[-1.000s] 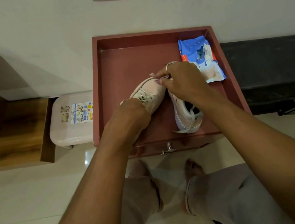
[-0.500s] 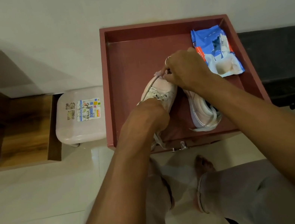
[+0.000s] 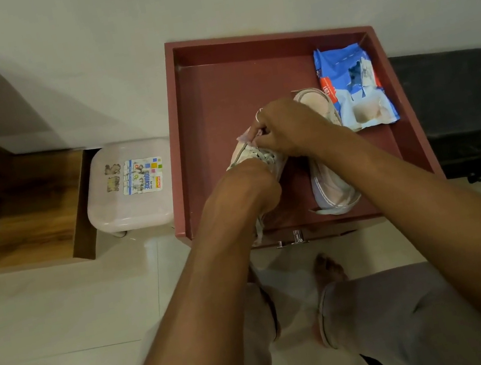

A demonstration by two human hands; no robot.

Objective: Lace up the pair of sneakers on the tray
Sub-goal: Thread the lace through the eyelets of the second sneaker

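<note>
White wall and pale glossy floor tiles [image 3: 62, 310] frame a reddish-brown tray [image 3: 216, 90] set against the wall. Two pale pink sneakers are located in the tray's near half. The left sneaker [image 3: 256, 153] is lifted at an angle and is gripped from below and behind by the left hand [image 3: 244, 194], whose fingers are closed around it. The right hand [image 3: 290, 128] is positioned over this sneaker's toe end, its fingertips pinched shut on a lace end [image 3: 245, 136]. The right sneaker [image 3: 329, 186] lies flat beside it, partly hidden under the right forearm. A blue packet [image 3: 354, 88] is placed in the far right corner. A small pale stool [image 3: 130, 185] stands left of the tray, next to a wooden shelf [image 3: 12, 206].
</note>
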